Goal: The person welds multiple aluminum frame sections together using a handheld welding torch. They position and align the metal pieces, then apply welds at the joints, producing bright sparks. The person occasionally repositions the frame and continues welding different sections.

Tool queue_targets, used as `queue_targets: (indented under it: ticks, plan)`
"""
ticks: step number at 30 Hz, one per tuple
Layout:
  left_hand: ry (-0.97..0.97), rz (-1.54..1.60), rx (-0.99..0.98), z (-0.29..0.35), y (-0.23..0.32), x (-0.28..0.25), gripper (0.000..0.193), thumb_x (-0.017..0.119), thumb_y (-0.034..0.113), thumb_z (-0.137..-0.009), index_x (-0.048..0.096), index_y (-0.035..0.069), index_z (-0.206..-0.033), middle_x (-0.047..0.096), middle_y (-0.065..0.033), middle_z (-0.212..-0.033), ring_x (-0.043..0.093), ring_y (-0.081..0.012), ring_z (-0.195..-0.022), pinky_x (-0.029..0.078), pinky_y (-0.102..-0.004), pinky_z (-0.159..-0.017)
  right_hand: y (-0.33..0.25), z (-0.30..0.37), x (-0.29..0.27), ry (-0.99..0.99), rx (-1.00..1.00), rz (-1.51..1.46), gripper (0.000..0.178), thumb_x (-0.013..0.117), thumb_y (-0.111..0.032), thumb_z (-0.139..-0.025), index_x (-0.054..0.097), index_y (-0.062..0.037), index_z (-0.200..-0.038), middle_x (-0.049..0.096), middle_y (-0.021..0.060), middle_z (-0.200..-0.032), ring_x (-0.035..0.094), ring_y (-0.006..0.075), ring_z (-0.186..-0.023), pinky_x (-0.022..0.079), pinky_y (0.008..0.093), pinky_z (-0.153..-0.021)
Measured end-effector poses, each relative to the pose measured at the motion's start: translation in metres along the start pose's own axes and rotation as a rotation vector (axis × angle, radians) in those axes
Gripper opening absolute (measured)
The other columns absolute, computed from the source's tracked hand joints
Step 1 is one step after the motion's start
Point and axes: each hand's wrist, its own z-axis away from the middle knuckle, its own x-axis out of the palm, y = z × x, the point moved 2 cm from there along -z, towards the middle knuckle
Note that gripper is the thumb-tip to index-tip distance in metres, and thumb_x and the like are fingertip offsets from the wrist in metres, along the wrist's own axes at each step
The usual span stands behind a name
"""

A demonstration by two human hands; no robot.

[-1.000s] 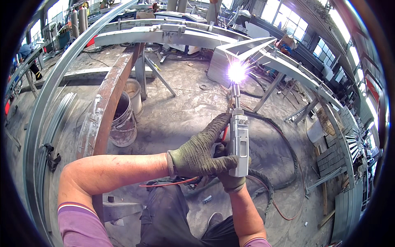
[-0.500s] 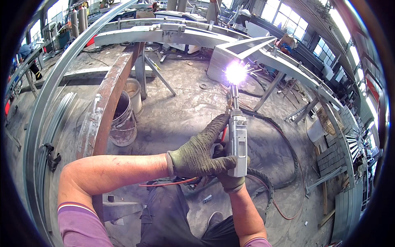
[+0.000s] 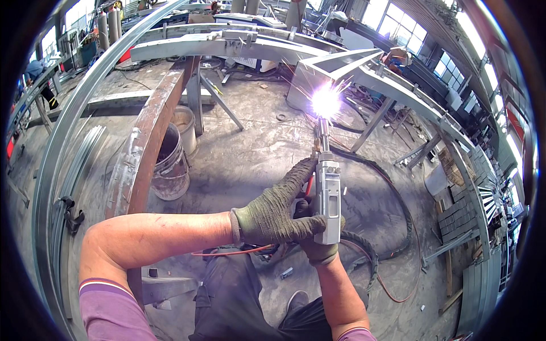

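Silver metal right in the middle: a slim tool (image 3: 327, 199) with its long axis running nearly straight away from the body, nozzle (image 3: 324, 133) up front, tilting just a touch to the left. And what a blaze at the tip! A violet-white glare (image 3: 326, 102) throws sparks out every way, hiding whatever the nozzle meets; touching or just apart, I can't tell. It burns against the near side of the grey metal frame (image 3: 418, 94), right beside the boxy corner piece (image 3: 301, 85).

To the grip now! The left hand (image 3: 273, 213), in an olive-green glove, comes across from the left and is closed on the tool, forefinger stretched forward, thumb against the body. That's the nearer hand to the glare. The right hand (image 3: 318, 249) sits lower, wrapped about the rear end from beneath, its fingers mostly hidden. So the frame lies dead ahead of both, beyond the nozzle, in line with the tool.

Out on the left, a rust-brown beam (image 3: 151, 133) with two buckets (image 3: 170, 173) beside it; on the right, a dark hose (image 3: 398, 196) loops over the floor (image 3: 244, 150).
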Motion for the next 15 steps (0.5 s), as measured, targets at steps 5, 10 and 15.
queue_targets:
  ticks: [5,10,15]
  plan:
    - [-0.010,0.010,-0.016,0.001,-0.001,0.001,0.128,0.084,0.059,-0.095,0.006,-0.002,-0.177,0.020,-0.0320,-0.179,0.024,-0.0417,-0.169,0.026,-0.0493,-0.136,-0.004,-0.002,-0.001,-0.043,-0.067,0.114,0.026,0.076,-0.004,-0.101,0.065,0.0004,-0.123,0.068,0.0027,-0.107,0.068,0.0112,-0.097,0.057,0.0267,-0.083]
    - [-0.017,-0.031,-0.023,0.002,-0.003,0.001,0.126,0.083,0.057,-0.096,0.007,-0.001,-0.177,0.022,-0.0331,-0.178,0.028,-0.0427,-0.167,0.029,-0.0493,-0.135,-0.008,-0.001,0.001,-0.002,-0.067,0.105,0.029,0.081,-0.005,-0.097,0.067,0.0013,-0.121,0.069,0.0025,-0.104,0.068,0.0105,-0.095,0.057,0.0270,-0.080]
    - [-0.014,-0.004,-0.020,0.002,-0.003,0.002,0.125,0.083,0.056,-0.096,0.008,-0.001,-0.177,0.024,-0.0333,-0.178,0.031,-0.0427,-0.166,0.032,-0.0491,-0.133,-0.009,0.000,0.001,0.081,-0.065,0.108,0.034,0.089,-0.008,-0.090,0.071,0.0023,-0.117,0.072,0.0023,-0.098,0.070,0.0112,-0.088,0.059,0.0283,-0.075]
